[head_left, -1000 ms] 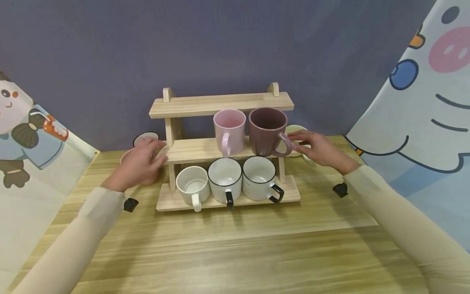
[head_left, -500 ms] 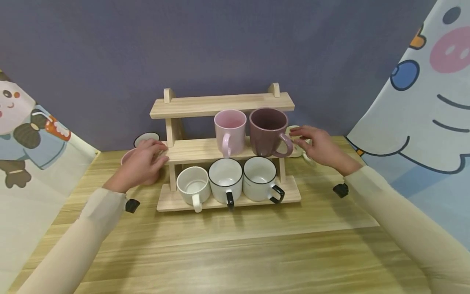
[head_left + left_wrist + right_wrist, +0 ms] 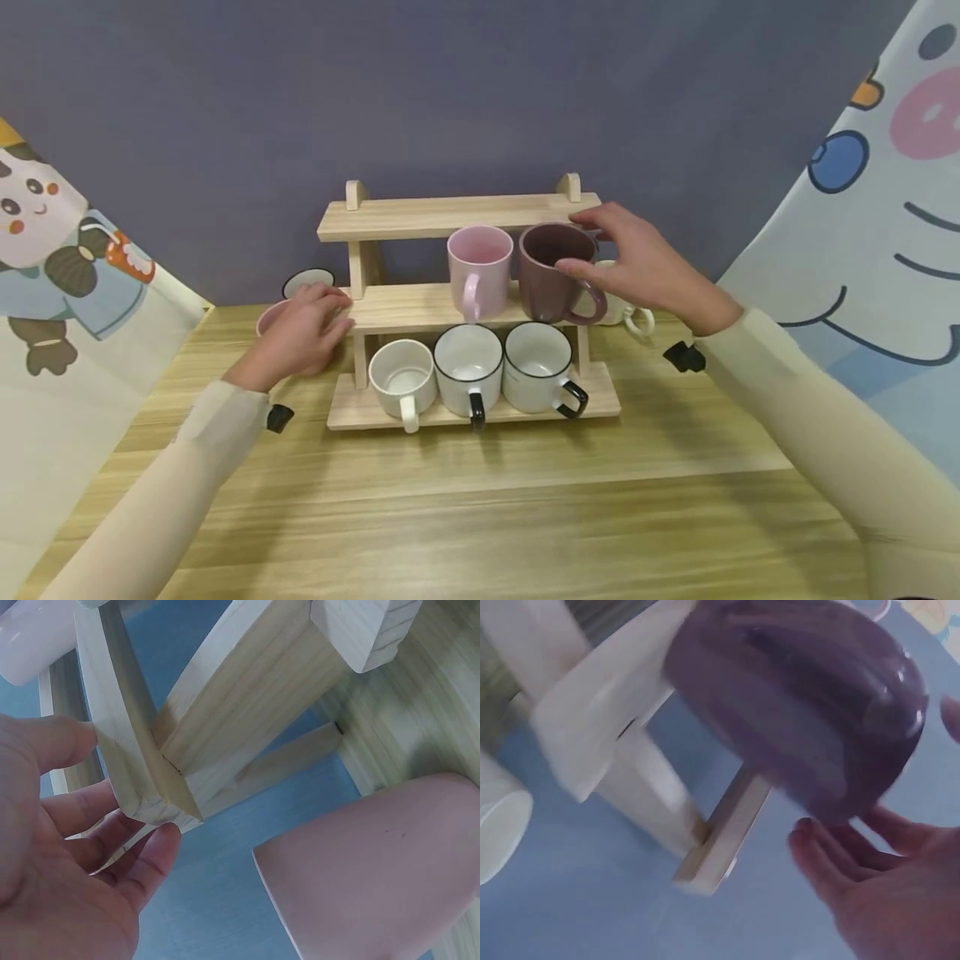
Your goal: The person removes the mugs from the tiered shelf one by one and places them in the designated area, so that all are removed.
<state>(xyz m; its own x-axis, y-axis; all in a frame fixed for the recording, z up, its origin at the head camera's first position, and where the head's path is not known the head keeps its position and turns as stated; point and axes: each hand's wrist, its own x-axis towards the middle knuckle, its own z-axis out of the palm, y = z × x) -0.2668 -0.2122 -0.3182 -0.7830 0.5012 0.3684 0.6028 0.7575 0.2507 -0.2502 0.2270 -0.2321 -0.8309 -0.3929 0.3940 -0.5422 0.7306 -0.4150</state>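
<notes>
Three tiers make up the wooden shelf (image 3: 401,306). On its middle tier stand a pink mug (image 3: 480,282) and, to the right, a maroon mug (image 3: 545,290). My left hand (image 3: 294,340) holds the middle board's left end; the left wrist view has the thumb and fingers of this hand (image 3: 71,859) round the board (image 3: 124,742). At the maroon mug's rim is my right hand (image 3: 651,265), thumb in front and fingers behind. In the right wrist view that hand (image 3: 900,881) is spread beside the maroon mug (image 3: 802,705), its thumb apart from it.
A cream mug (image 3: 402,379) and two black-rimmed white mugs (image 3: 467,375) (image 3: 531,375) line the bottom tier. Behind my left hand are a pink cup (image 3: 272,317) and a black-rimmed one (image 3: 307,282). A pale mug (image 3: 613,310) sits beyond the shelf's right end.
My right hand has left the pale mug beside the shelf and moved up and left to the maroon mug's rim. My left hand keeps its place on the board. The head view has shifted slightly.
</notes>
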